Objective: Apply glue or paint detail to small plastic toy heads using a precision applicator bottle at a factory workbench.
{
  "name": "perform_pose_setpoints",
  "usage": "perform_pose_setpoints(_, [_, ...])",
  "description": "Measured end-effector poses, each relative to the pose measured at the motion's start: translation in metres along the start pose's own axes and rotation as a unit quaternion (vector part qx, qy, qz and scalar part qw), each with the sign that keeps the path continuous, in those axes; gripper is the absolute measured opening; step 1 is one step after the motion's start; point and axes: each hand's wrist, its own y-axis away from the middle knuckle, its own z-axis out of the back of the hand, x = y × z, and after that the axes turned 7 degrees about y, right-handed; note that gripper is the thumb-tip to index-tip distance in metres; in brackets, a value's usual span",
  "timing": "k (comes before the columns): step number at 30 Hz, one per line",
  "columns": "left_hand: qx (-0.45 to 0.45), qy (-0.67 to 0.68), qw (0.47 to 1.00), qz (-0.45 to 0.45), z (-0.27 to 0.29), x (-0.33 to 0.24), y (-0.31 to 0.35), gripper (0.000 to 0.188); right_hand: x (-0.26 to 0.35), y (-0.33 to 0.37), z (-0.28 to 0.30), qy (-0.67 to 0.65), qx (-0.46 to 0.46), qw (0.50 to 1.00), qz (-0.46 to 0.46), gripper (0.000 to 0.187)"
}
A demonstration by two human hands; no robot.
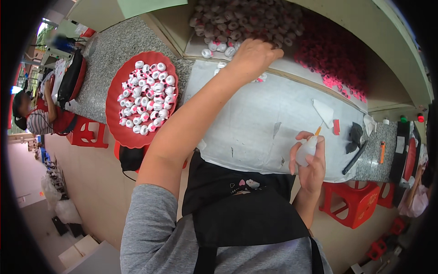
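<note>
My left hand [255, 57] reaches across into the shelf compartment, at the front of a heap of small white rounded pieces [246, 23]. Its fingers bend down among them and the tips are hidden, so I cannot see whether it grips one. My right hand [312, 169] is closed around a small translucent squeeze bottle [306, 152] with an orange tip, held upright over the pale sheet [246, 128]. A few white and pink pieces [261, 78] lie by the board edge below my left wrist. To the left, a red scalloped tray [119, 75] holds many white-and-pink pieces.
Small pink parts [333, 59] fill the shelf's right side. On the right lie a white scrap [323, 113], dark scraps [354, 137], a black pen-like stick [355, 157] and an orange lighter-like item [382, 152]. Red stools [351, 203] stand below; another person [39, 114] sits far left.
</note>
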Motion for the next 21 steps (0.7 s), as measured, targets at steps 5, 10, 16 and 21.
perform_pose_setpoints(5, [-0.089,0.241,0.962,0.092,0.022,-0.031,0.009,0.018,0.003,-0.001,0.008,-0.028,-0.029,0.999,0.006,0.037])
perform_pose_setpoints(10, [-0.075,0.633,0.738,0.222,0.035,-0.082,0.054,0.013,0.012,-0.001,0.005,-0.021,-0.056,0.998,0.036,0.034])
perform_pose_setpoints(16, [-0.056,0.811,0.497,0.303,0.026,-0.108,0.087,0.017,0.019,0.003,0.003,0.004,-0.124,0.988,0.09,0.034])
perform_pose_setpoints(21, [-0.064,0.785,0.566,0.243,0.021,-0.116,0.098,0.021,0.031,-0.002,-0.013,-0.104,-0.181,0.964,0.166,0.034])
